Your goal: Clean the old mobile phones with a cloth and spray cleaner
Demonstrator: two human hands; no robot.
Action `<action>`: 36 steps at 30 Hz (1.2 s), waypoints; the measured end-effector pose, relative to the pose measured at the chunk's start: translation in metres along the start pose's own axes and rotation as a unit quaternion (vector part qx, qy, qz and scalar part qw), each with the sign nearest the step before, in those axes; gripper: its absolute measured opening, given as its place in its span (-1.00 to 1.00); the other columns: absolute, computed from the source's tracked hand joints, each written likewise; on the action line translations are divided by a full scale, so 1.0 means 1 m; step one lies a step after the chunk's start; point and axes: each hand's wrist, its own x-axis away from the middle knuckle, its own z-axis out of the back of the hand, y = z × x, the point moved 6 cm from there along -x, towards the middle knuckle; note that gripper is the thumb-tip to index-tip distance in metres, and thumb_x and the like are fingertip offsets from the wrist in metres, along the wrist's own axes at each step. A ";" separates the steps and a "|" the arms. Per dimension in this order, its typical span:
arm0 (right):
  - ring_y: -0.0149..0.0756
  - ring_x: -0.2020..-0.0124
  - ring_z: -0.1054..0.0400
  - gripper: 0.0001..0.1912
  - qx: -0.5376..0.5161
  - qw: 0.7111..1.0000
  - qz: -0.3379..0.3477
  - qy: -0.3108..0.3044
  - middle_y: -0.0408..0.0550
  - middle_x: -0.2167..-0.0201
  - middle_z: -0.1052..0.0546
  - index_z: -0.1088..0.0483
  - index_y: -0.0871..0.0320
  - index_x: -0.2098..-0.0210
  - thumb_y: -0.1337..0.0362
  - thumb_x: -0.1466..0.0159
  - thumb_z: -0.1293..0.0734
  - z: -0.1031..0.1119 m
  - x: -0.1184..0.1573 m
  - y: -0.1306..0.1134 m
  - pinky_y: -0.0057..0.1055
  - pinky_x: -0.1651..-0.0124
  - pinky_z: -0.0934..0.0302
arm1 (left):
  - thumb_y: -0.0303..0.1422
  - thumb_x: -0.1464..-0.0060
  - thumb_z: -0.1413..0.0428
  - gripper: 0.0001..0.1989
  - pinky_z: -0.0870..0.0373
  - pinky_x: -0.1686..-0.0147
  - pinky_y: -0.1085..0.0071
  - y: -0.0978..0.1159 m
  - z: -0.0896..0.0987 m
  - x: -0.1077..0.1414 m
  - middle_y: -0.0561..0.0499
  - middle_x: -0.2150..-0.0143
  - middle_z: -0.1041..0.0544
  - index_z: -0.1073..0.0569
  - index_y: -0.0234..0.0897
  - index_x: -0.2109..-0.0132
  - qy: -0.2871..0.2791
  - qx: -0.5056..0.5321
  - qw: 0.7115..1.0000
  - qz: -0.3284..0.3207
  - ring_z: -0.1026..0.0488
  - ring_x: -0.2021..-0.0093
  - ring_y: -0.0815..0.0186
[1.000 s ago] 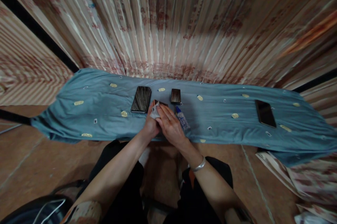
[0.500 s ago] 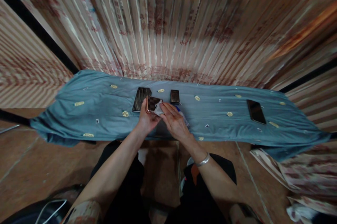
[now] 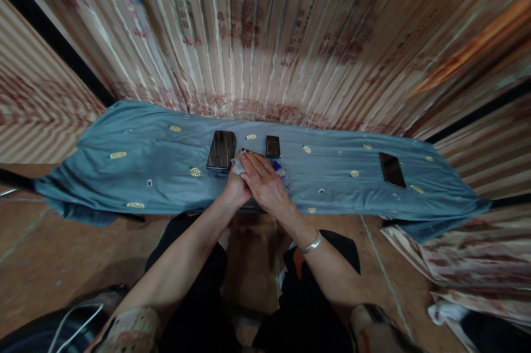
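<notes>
My left hand (image 3: 238,191) holds a dark, glossy phone (image 3: 254,152) from below, above the near edge of the cloth-covered surface. Most of that phone is hidden beneath my right hand (image 3: 265,182), whose fingers lie together across it. A crumpled pale grey cloth (image 3: 238,164) is pressed under those fingers and pokes out at the left. Just left of the hands lies a larger black device with a shiny screen (image 3: 221,150). Beyond them sits a small dark rectangular case (image 3: 272,146). A clear bottle with a blue cap (image 3: 282,175) lies beside my right hand, partly covered.
Blue patterned fabric (image 3: 332,170) drapes the narrow surface, with another black phone (image 3: 392,170) toward its right end. A pleated curtain (image 3: 257,65) hangs behind, and dark poles (image 3: 62,43) slant at both sides. Below is a brown tiled floor (image 3: 381,264).
My right hand has slid leftward over the phone with the cloth, now covering most of it. The view has shifted slightly, so the surface appears a little higher.
</notes>
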 end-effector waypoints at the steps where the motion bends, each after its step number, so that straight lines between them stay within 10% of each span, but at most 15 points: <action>1: -0.07 -0.37 -0.27 -0.55 0.000 1.000 -0.001 -0.001 0.24 -0.28 -0.45 -0.34 0.37 -0.30 0.30 -0.50 -0.18 0.000 -0.002 -0.001 -0.12 -0.47 -0.15 | -0.45 -0.36 0.05 -0.62 -0.46 0.23 0.53 -0.001 0.002 -0.003 0.07 0.48 -0.56 -0.51 -0.21 0.40 -0.001 -0.004 1.000 -0.011 -0.53 0.39 0.40; 13: -0.11 -0.34 -0.31 -0.55 0.016 1.000 -0.001 0.013 0.17 -0.26 -0.48 -0.32 0.25 -0.33 0.27 -0.50 -0.18 0.002 0.008 0.020 -0.08 -0.42 -0.25 | -0.05 -0.35 0.05 -0.54 -0.37 0.56 0.47 0.018 -0.004 -0.006 0.02 0.48 -0.57 -0.54 -0.28 0.28 -0.026 -0.059 0.998 0.024 -0.49 0.54 0.36; 36: -0.17 -0.39 -0.24 -0.43 -0.180 0.981 -0.065 -0.016 0.19 -0.33 -0.40 -0.31 0.27 -0.34 0.09 -0.54 -0.02 0.002 -0.002 0.014 -0.11 -0.47 -0.13 | -0.29 -0.41 0.09 -0.62 -0.46 0.25 0.52 -0.001 0.002 0.000 0.13 0.52 -0.50 -0.48 -0.21 0.35 -0.005 -0.030 0.999 -0.028 -0.48 0.46 0.43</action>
